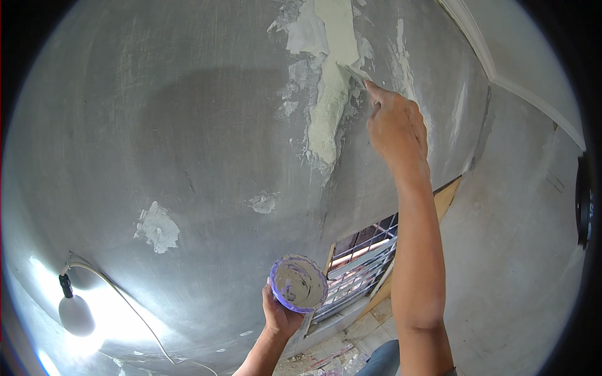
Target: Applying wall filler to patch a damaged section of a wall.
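My right hand (pixel 399 127) is raised high on the grey wall, closed round a putty knife (pixel 354 74) with the forefinger stretched along it. The blade meets a long strip of pale, wet-looking putty (pixel 329 113) that runs down the wall. Lower down, my left hand (pixel 282 318) holds up a purple-rimmed bowl (pixel 298 283) from below and its left side. Grey-white putty coats the inside of the bowl. The knife's handle is mostly hidden in my right hand.
Dried filler patches (pixel 157 227) mark the wall. A lit bulb (pixel 76 315) hangs at lower left on a white cable (pixel 135 310). Beyond my right forearm is a barred window opening (pixel 357 263). At upper right, a moulding (pixel 533 103) edges the ceiling; a dark round object (pixel 584 200) sits at far right.
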Demonstrator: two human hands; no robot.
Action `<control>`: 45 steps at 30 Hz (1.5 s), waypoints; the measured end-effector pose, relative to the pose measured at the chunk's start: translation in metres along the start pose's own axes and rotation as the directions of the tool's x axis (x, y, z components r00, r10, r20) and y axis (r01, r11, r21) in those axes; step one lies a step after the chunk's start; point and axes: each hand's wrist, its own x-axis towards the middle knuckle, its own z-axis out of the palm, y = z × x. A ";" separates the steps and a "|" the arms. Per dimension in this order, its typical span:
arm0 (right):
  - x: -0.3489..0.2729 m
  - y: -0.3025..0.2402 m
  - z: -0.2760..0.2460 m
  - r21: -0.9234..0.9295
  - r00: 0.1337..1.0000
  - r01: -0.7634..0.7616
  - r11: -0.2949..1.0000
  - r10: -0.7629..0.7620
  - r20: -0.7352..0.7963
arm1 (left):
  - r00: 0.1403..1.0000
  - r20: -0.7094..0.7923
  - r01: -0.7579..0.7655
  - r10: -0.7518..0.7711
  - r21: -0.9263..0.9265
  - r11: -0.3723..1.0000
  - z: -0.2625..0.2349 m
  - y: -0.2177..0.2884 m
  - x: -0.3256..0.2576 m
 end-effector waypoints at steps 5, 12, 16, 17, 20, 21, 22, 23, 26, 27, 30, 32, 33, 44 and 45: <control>-0.037 0.006 0.030 -0.068 0.997 0.071 0.995 -0.069 0.023 | 1.000 -0.004 -0.001 0.001 -0.012 1.000 -0.002 -0.001 0.000; -0.120 0.011 0.051 -0.028 0.933 0.014 0.999 -0.003 0.360 | 1.000 -0.003 -0.031 0.031 0.019 0.999 -0.002 0.002 0.000; -0.085 0.019 0.049 -0.020 0.997 0.063 0.998 -0.062 0.042 | 1.000 0.013 -0.009 0.009 0.002 1.000 -0.002 -0.002 0.000; -0.079 0.020 0.051 0.018 0.997 0.069 0.997 -0.068 -0.043 | 1.000 -0.003 -0.008 0.008 -0.004 1.000 -0.002 -0.002 0.000; -0.085 0.024 0.069 0.017 0.991 0.122 0.992 -0.121 -0.049 | 0.999 -0.027 -0.019 0.018 -0.022 1.000 -0.002 -0.003 0.000; -0.094 0.026 0.075 0.016 0.992 0.120 0.993 -0.119 -0.047 | 0.999 -0.031 -0.028 0.027 -0.035 0.999 -0.001 -0.003 0.000; -0.112 0.026 0.083 0.010 0.994 0.110 0.994 -0.110 0.000 | 0.999 -0.038 -0.034 0.033 -0.037 0.999 -0.001 -0.001 0.000; -0.129 0.028 0.088 0.004 0.994 0.101 0.995 -0.101 0.047 | 0.998 -0.041 -0.038 0.037 -0.026 0.999 -0.001 0.002 -0.001; -0.167 0.037 0.092 0.005 0.975 0.119 0.993 -0.118 0.191 | 0.997 -0.072 -0.041 0.039 -0.031 0.999 -0.004 0.003 -0.001; -0.172 0.039 0.091 0.008 0.973 0.119 0.993 -0.118 0.196 | 0.995 -0.096 -0.042 0.037 -0.048 0.998 -0.006 0.002 0.000; -0.180 0.052 0.088 0.045 0.983 0.114 0.992 -0.119 0.141 | 0.997 -0.077 -0.007 0.003 -0.055 0.998 -0.007 -0.002 0.004; -0.177 0.054 0.091 0.136 0.983 0.169 0.976 -0.178 0.051 | 0.998 -0.067 -0.009 0.004 -0.069 0.998 -0.010 -0.003 0.004; -0.182 0.054 0.084 0.165 0.980 0.156 0.974 -0.174 0.096 | 0.999 -0.048 -0.010 0.006 -0.084 0.996 -0.011 -0.003 0.004; -0.264 0.093 0.062 0.384 0.931 0.284 0.878 -0.349 0.108 | 1.000 -0.017 0.000 -0.002 -0.148 0.989 -0.006 0.005 -0.001; -0.269 0.093 0.056 0.343 0.899 0.309 0.887 -0.390 0.199 | 1.000 -0.021 0.016 -0.018 -0.094 0.995 -0.011 0.004 -0.003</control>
